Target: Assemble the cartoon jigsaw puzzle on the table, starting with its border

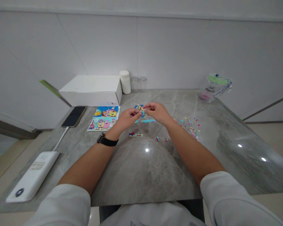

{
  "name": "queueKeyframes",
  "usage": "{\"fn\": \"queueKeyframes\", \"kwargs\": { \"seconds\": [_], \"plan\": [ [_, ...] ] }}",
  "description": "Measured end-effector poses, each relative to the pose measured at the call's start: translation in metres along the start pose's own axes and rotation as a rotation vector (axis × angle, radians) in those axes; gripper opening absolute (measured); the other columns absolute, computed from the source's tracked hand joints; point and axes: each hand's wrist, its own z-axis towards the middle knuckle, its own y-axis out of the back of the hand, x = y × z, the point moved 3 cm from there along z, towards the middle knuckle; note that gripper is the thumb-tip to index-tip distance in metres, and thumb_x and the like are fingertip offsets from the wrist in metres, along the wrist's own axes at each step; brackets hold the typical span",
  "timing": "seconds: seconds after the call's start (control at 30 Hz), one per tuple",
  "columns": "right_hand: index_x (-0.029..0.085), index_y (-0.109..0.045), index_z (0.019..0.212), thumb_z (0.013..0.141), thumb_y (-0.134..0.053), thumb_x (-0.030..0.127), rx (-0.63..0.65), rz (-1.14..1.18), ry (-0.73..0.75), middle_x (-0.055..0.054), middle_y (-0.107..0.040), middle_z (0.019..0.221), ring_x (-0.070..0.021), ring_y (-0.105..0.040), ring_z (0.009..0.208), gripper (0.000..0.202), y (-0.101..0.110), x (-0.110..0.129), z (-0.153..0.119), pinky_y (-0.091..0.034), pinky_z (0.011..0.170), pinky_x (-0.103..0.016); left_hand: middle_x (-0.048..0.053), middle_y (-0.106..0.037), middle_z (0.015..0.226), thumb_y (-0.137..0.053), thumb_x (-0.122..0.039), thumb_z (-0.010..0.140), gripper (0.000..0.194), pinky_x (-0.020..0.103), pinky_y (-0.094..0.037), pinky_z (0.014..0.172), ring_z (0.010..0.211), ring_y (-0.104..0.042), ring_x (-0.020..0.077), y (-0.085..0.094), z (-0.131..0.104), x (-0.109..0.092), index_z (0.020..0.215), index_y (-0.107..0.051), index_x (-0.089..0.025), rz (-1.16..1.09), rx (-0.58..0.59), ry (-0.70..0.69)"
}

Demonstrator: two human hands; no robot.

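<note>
Over a pile of small jigsaw puzzle pieces (139, 108) at the middle of the table, my two hands are close together. My left hand (128, 118), with a black watch on its wrist, has its fingers pinched, a pale sliver of a puzzle piece showing between them. My right hand (157, 112) also pinches a small pale-edged puzzle piece at its fingertips. Just below lies a joined light-blue puzzle strip (148, 121), and nearer to me a short multicoloured strip (135, 134). Two loose pieces (158, 139) rest right of that strip. More scattered pieces (191, 128) lie beyond my right forearm.
A cartoon picture sheet (104, 118) lies left of my hands. Behind it stand a white box (91, 84), a white bottle (125, 82) and two clear jars (142, 84). At left, a phone (74, 116) is cabled to a white power bank (33, 177). A plastic bag (215, 88) sits back right.
</note>
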Motion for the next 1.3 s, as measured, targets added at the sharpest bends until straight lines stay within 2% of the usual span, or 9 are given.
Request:
{"fn": "queueKeyframes", "kwargs": {
  "seconds": [0.23, 0.33, 0.47, 0.57, 0.8, 0.9, 1.07, 1.17, 1.3],
  "plan": [
    [0.019, -0.076, 0.113, 0.091, -0.065, 0.025, -0.039, -0.085, 0.055, -0.002, -0.078, 0.087, -0.0153, -0.068, 0.076, 0.025, -0.008, 0.006, -0.005, -0.053, 0.072, -0.027, 0.001, -0.071, 0.079, -0.071, -0.052, 0.088, 0.034, 0.029, -0.044, 0.069, 0.074, -0.06, 0.0164, -0.003, -0.003, 0.001, 0.085, -0.076, -0.019, -0.136, 0.016, 0.087],
    [0.021, -0.073, 0.125, 0.092, -0.06, 0.016, -0.126, -0.256, 0.203, -0.006, -0.078, 0.11, -0.018, -0.07, 0.091, 0.035, -0.002, 0.016, -0.01, -0.055, 0.087, -0.032, 0.0, -0.069, 0.077, -0.073, -0.052, 0.086, 0.034, 0.029, -0.043, 0.069, 0.073, -0.059, 0.0157, -0.002, -0.003, 0.002, 0.084, -0.075, -0.018, -0.196, -0.011, 0.143],
    [0.021, -0.068, 0.135, 0.09, -0.063, 0.015, -0.03, -0.415, 0.438, -0.012, -0.07, 0.13, -0.025, -0.066, 0.113, 0.045, -0.004, 0.029, -0.019, -0.053, 0.102, -0.04, 0.0, -0.067, 0.076, -0.075, -0.051, 0.082, 0.033, 0.03, -0.043, 0.073, 0.074, -0.058, 0.0154, -0.001, -0.002, 0.005, 0.081, -0.073, -0.018, -0.27, -0.029, 0.18],
    [0.023, -0.067, 0.136, 0.092, -0.064, 0.016, 0.035, -0.477, 0.509, -0.011, -0.07, 0.128, -0.0278, -0.063, 0.119, 0.044, -0.008, 0.032, -0.023, -0.048, 0.109, -0.044, 0.0, -0.067, 0.077, -0.074, -0.052, 0.081, 0.033, 0.03, -0.043, 0.073, 0.075, -0.058, 0.0159, -0.002, -0.002, 0.005, 0.082, -0.072, -0.019, -0.297, -0.004, 0.185],
    [0.023, -0.067, 0.135, 0.096, -0.064, 0.019, 0.061, -0.514, 0.488, -0.011, -0.072, 0.123, -0.0275, -0.064, 0.114, 0.039, -0.012, 0.022, -0.02, -0.047, 0.107, -0.042, 0.0, -0.069, 0.079, -0.071, -0.05, 0.086, 0.031, 0.03, -0.045, 0.072, 0.075, -0.059, 0.016, -0.004, -0.001, 0.01, 0.084, -0.075, -0.018, -0.268, 0.004, 0.171],
    [0.021, -0.068, 0.13, 0.095, -0.065, 0.018, 0.037, -0.537, 0.461, -0.011, -0.073, 0.12, -0.0266, -0.065, 0.108, 0.035, -0.01, 0.013, -0.016, -0.048, 0.102, -0.04, 0.003, -0.073, 0.087, -0.067, -0.044, 0.092, 0.028, 0.032, -0.049, 0.077, 0.079, -0.063, 0.0181, -0.002, 0.001, 0.014, 0.091, -0.077, -0.018, -0.107, 0.019, 0.141],
    [0.02, -0.072, 0.119, 0.091, -0.068, 0.014, 0.068, -0.617, 0.371, -0.01, -0.075, 0.118, -0.0247, -0.067, 0.102, 0.029, -0.017, -0.01, -0.01, -0.048, 0.1, -0.038, 0.01, -0.074, 0.112, -0.064, -0.025, 0.094, 0.021, 0.041, -0.052, 0.098, 0.105, -0.067, 0.0258, 0.012, -0.001, 0.015, 0.108, -0.078, -0.02, 0.449, -0.014, -0.085],
    [0.02, -0.075, 0.112, 0.091, -0.069, 0.014, 0.141, -0.69, 0.33, -0.009, -0.077, 0.116, -0.0253, -0.068, 0.105, 0.022, -0.028, -0.023, -0.009, -0.048, 0.101, -0.038, 0.01, -0.076, 0.112, -0.064, -0.023, 0.093, 0.021, 0.041, -0.053, 0.098, 0.106, -0.069, 0.028, 0.014, -0.006, 0.016, 0.107, -0.08, -0.021, 0.65, 0.103, -0.103],
    [0.022, -0.078, 0.108, 0.093, -0.069, 0.015, 0.187, -0.771, 0.289, -0.009, -0.078, 0.118, -0.0272, -0.067, 0.115, 0.019, -0.04, -0.034, -0.01, -0.047, 0.103, -0.038, 0.011, -0.078, 0.117, -0.068, -0.021, 0.092, 0.023, 0.043, -0.053, 0.098, 0.109, -0.071, 0.0311, 0.009, -0.01, 0.013, 0.11, -0.083, -0.022, 0.746, 0.214, -0.062]
  ]
}}
